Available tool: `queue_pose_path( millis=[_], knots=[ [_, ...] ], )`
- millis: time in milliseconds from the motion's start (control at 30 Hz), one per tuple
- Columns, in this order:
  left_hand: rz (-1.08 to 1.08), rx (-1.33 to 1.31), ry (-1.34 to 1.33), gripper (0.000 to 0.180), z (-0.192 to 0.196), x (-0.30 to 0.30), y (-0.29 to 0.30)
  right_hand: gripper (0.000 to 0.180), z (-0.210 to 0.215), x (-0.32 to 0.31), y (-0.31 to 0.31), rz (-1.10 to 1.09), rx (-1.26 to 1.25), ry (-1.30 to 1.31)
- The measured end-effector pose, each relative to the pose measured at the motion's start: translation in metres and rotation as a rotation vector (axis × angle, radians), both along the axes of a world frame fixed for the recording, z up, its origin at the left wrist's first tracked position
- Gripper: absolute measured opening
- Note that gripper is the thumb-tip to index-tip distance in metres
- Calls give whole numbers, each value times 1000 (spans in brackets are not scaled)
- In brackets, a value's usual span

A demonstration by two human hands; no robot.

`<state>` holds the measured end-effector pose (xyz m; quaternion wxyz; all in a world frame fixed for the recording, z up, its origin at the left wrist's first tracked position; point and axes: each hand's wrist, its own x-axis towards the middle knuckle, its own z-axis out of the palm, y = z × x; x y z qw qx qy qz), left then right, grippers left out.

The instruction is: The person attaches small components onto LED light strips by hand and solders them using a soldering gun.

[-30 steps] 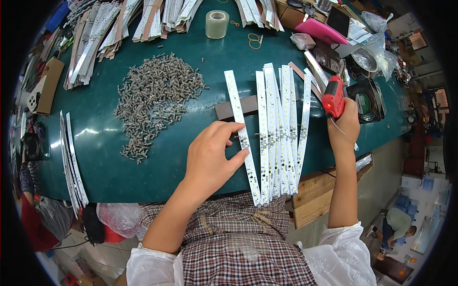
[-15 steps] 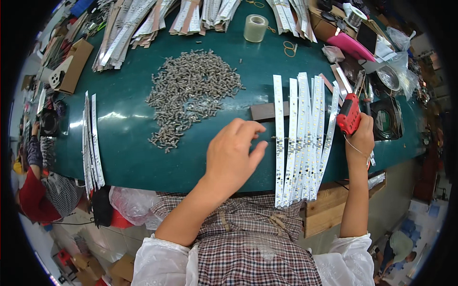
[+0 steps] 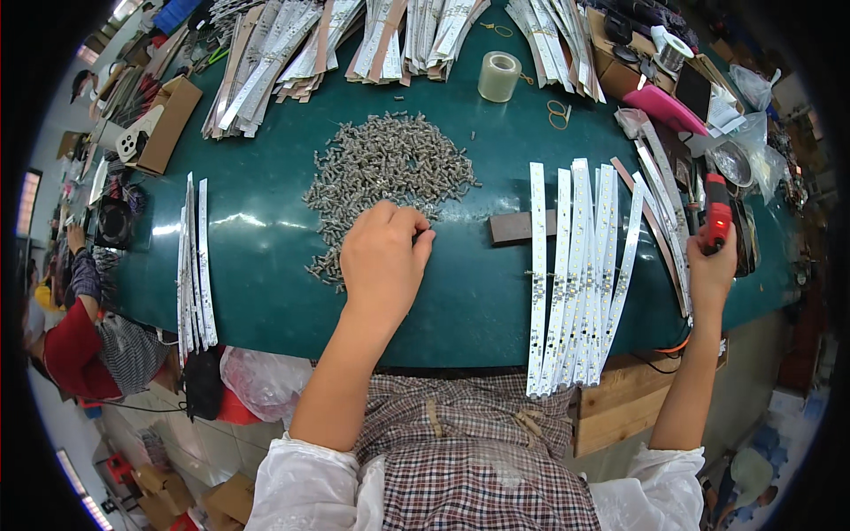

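My left hand (image 3: 382, 261) is at the near edge of a heap of small grey metallic cylindrical parts (image 3: 390, 159). Its fingertips are pressed together; whatever may be between them is too small to make out. On the right, my right hand (image 3: 711, 273) grips a red soldering gun (image 3: 718, 212) by its handle, beside the far strips; the gun's tip is hard to see. Between my hands, several white LED strips (image 3: 580, 265) lie fanned out side by side, their near ends over the table edge. Their upper parts cross a dark grey block (image 3: 510, 230).
More strips lie at the left (image 3: 204, 265) and beside my right hand (image 3: 662, 199). Strip bundles (image 3: 266, 71), a clear tape roll (image 3: 498, 80) and rubber bands (image 3: 558, 113) are at the back. A wire spool (image 3: 675, 53) and a pink object (image 3: 664, 108) fill the far right. Another person (image 3: 75, 345) sits at left.
My left hand has moved left from the fanned strips to the heap, its fingers closing together. My right hand has carried the soldering gun farther right, away from the strips.
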<state>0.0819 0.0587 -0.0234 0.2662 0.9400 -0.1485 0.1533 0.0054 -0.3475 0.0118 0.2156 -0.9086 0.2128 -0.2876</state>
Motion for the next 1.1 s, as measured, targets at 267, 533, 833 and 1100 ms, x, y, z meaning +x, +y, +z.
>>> queue_pose_path(
  millis=[267,533,833,1100],
  knots=[
    [-102,221,-109,14,0,8,6,32,4,-21,-23,136,422,-230],
    [-79,259,-154,10,1,13,-5,44,52,-79,28,87,522,-315],
    [-67,96,-80,13,1,12,9,65,95,-118,126,54,668,-215],
    [-10,27,-95,7,1,3,26,70,86,-124,162,141,888,-182]
  ],
)
